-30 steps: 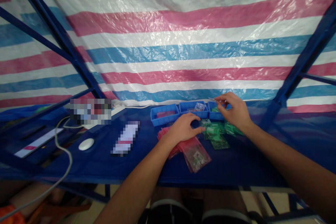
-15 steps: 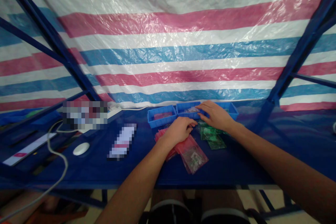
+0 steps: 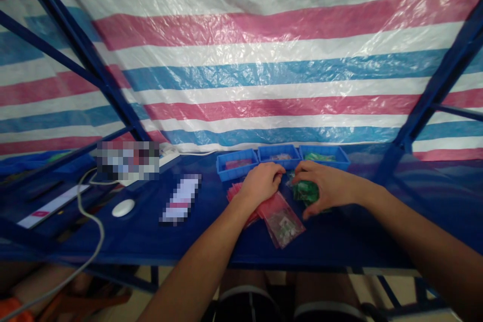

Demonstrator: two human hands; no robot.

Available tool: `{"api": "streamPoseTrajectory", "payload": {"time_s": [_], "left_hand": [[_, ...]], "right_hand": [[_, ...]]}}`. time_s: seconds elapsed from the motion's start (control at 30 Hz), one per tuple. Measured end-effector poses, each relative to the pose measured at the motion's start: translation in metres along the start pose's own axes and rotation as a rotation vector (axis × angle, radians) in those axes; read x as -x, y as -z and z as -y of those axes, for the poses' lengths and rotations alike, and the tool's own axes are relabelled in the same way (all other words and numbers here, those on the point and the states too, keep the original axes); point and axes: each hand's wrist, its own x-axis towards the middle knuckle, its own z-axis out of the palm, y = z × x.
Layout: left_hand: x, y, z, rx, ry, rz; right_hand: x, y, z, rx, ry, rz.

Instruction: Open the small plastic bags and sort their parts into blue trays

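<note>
My left hand (image 3: 263, 181) rests over the upper end of the pink plastic bags (image 3: 283, 219), fingers curled in and thumb against them. Whatever its fingertips may hold is hidden. The top pink bag has small greyish and green pieces showing inside its lower end. Arched over a pile of green plastic packets (image 3: 305, 191) is my right hand (image 3: 330, 184), thumb and fingers spread apart around the pile. Behind the hands stand three blue bins in a row: the left bin (image 3: 222, 175) with pink contents, the middle bin (image 3: 262, 153) with clear packets, the right bin (image 3: 341, 161) with green ones.
On the blue table (image 3: 143, 241) to my left lie a blurred-out phone (image 3: 181, 198), a white computer mouse (image 3: 123, 208) and a loose white cable (image 3: 101, 234). Blue frame posts (image 3: 426, 105) stand at both sides, with a striped plastic sheet (image 3: 264, 75) behind.
My right hand has moved from the middle bin back toward me and right, over the green packets, its fingers spreading. My left hand stays by the pink bags. The view has shifted slightly.
</note>
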Motion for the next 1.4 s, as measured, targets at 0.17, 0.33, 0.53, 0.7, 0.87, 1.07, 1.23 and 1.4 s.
{"api": "streamPoseTrajectory", "payload": {"time_s": [0.17,0.33,0.53,0.7,0.87,1.07,1.23,1.4], "left_hand": [[0.000,-0.003,0.001,0.005,0.034,0.003],[-0.001,-0.005,0.001,0.034,0.020,-0.025],[-0.002,-0.003,-0.002,0.055,-0.004,-0.074],[-0.001,-0.002,-0.003,0.061,0.007,-0.061],[-0.002,0.001,-0.006,0.127,0.009,-0.114],[-0.005,0.005,-0.013,0.489,0.019,-0.149],[-0.006,0.001,-0.011,0.624,0.061,-0.174],[-0.007,0.000,-0.006,0.637,0.084,-0.237]], "right_hand": [[0.005,0.000,-0.013,-0.060,-0.068,0.066],[-0.003,-0.010,-0.019,-0.139,-0.105,-0.028],[-0.002,-0.011,-0.019,-0.195,-0.130,-0.048],[0.000,-0.010,-0.021,-0.238,-0.188,-0.007],[-0.003,-0.012,-0.025,-0.292,-0.230,-0.124],[-0.012,-0.020,-0.018,-0.737,-0.330,-0.458],[-0.018,-0.031,-0.006,-0.940,-0.345,-0.506],[-0.022,-0.032,0.000,-1.061,-0.376,-0.534]]}}
